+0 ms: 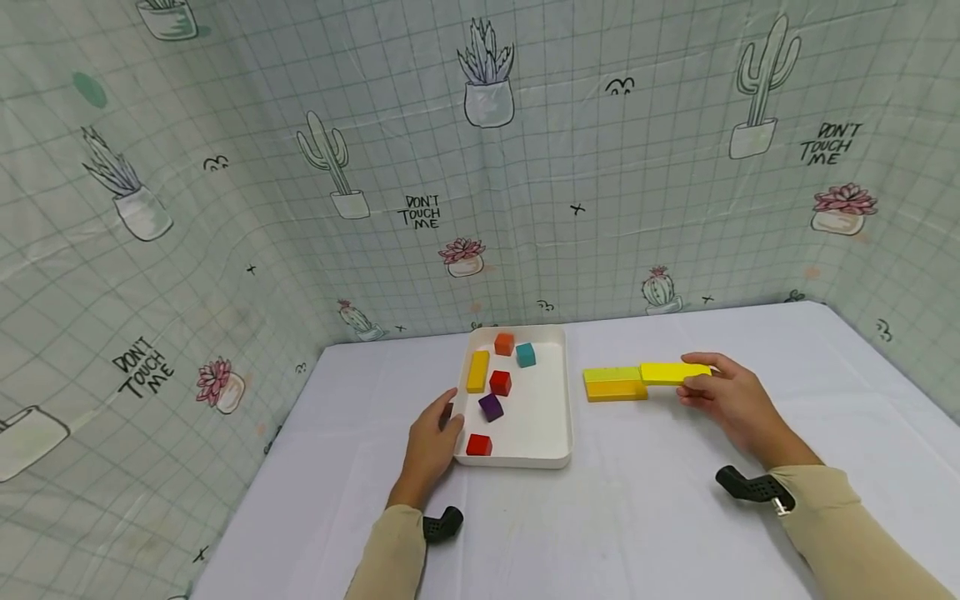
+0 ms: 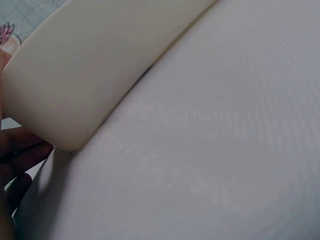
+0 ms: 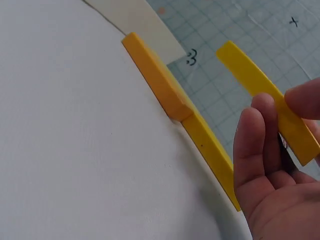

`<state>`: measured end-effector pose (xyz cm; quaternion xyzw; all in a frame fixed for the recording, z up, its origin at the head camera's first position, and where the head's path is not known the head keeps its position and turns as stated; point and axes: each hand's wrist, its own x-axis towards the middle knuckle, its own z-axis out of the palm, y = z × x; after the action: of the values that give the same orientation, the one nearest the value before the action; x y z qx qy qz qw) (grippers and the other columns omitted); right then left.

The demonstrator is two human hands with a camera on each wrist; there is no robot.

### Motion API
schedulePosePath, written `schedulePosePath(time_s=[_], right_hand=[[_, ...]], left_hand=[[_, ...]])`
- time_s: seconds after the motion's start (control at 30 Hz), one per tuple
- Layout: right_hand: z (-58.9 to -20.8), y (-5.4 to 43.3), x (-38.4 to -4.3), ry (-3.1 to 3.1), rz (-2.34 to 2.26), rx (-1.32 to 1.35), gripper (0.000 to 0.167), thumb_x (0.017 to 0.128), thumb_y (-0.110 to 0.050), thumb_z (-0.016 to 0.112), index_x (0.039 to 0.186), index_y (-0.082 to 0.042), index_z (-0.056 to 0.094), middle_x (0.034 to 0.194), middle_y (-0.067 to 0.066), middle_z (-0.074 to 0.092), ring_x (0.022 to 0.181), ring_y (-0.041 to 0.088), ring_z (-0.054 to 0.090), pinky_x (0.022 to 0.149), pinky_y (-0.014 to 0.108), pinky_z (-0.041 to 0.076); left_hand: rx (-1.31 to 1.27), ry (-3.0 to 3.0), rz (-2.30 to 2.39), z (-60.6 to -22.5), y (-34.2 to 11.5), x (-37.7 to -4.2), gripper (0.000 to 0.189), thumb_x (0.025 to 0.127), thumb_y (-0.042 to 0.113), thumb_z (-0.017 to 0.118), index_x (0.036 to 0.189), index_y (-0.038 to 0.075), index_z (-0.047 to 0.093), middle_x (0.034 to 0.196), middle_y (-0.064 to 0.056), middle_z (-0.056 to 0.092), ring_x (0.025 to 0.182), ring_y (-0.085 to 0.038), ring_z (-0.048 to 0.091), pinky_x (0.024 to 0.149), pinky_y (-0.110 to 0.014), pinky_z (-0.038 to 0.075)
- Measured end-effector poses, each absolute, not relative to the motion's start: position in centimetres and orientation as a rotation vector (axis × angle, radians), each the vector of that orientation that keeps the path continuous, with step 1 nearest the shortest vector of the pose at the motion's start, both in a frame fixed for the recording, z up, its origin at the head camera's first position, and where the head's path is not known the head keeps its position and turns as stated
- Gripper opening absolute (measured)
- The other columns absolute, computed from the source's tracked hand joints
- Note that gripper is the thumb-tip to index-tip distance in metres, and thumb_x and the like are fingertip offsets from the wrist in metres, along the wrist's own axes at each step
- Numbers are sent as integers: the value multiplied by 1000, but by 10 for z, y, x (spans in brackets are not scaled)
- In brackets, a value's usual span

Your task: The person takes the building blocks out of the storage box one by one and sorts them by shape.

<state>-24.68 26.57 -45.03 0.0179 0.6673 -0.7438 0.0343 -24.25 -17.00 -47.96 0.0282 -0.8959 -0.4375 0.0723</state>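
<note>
My left hand (image 1: 429, 442) grips the left side of a white tray (image 1: 528, 462), its thumb at the rim. In the left wrist view, fingers (image 2: 22, 150) lie against the tray's corner. My right hand (image 1: 738, 404) pinches one end of a long yellow block (image 1: 663, 373) between thumb and fingers. The right wrist view shows this held block (image 3: 270, 100) raised off the table. Below it, an orange-yellow block (image 3: 155, 75) and another yellow block (image 3: 212, 160) lie end to end on the cloth. From the head view, the held block seems to cover that second one.
Inside the tray are an orange cube (image 1: 504, 343), a teal cube (image 1: 526, 355), a yellow block (image 1: 477, 372), two red cubes (image 1: 500, 383) and a purple cube (image 1: 491, 407). A patterned curtain (image 1: 570, 167) hangs behind the white-covered table (image 1: 585, 533).
</note>
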Motion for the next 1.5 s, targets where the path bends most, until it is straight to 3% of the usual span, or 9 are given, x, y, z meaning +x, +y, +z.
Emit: schedulePosePath(time_s=[0.17,0.63,0.77,1.03,1.23,1.37,1.5], right_hand=[[-453,273,-248,2075,-2269,174,40,101,-10,54,141,-10,49,124,12,44,91,18,64,81,26,57],[-465,282,-251,2324,-2018,193,62,103,-19,56,155,-1,29,138,25,41,94,15,65,84,28,57],[-466,281,-251,2352,-1982,183,63,102,-20,57,155,-1,29,132,25,47,94,16,66,84,29,58],[-467,278,-252,2480,-1885,119,62,100,-16,60,153,2,33,106,17,64,86,14,70,79,27,59],[-468,274,-252,2547,-1804,136,67,100,-18,60,156,1,28,110,22,64,83,17,72,76,25,59],[-469,273,-253,2569,-1780,163,74,99,-21,62,154,7,21,110,22,66,81,17,73,74,24,59],[-468,272,-251,2586,-1770,164,72,99,-22,64,148,13,24,114,25,61,83,17,72,75,26,59]], left_hand=[[88,-2691,-1311,-478,-171,-241,51,100,22,58,150,20,49,140,-10,57,132,-29,51,109,-51,40],[90,-2698,-1311,-480,-171,-242,50,101,25,56,150,22,49,138,-9,59,133,-27,49,111,-52,37],[89,-2700,-1313,-480,-171,-242,50,101,24,56,150,22,49,139,-9,58,133,-28,49,111,-52,37],[74,-2700,-1306,-478,-172,-241,50,101,22,56,150,19,49,139,-11,58,132,-30,50,110,-53,38],[88,-2700,-1310,-479,-172,-241,50,101,23,57,150,21,49,140,-10,58,133,-28,49,111,-51,38],[92,-2697,-1312,-480,-172,-242,50,101,24,57,150,22,49,140,-9,58,133,-28,49,111,-51,38],[84,-2691,-1321,-480,-171,-241,50,101,23,57,150,21,49,139,-9,58,133,-28,49,111,-52,38]])
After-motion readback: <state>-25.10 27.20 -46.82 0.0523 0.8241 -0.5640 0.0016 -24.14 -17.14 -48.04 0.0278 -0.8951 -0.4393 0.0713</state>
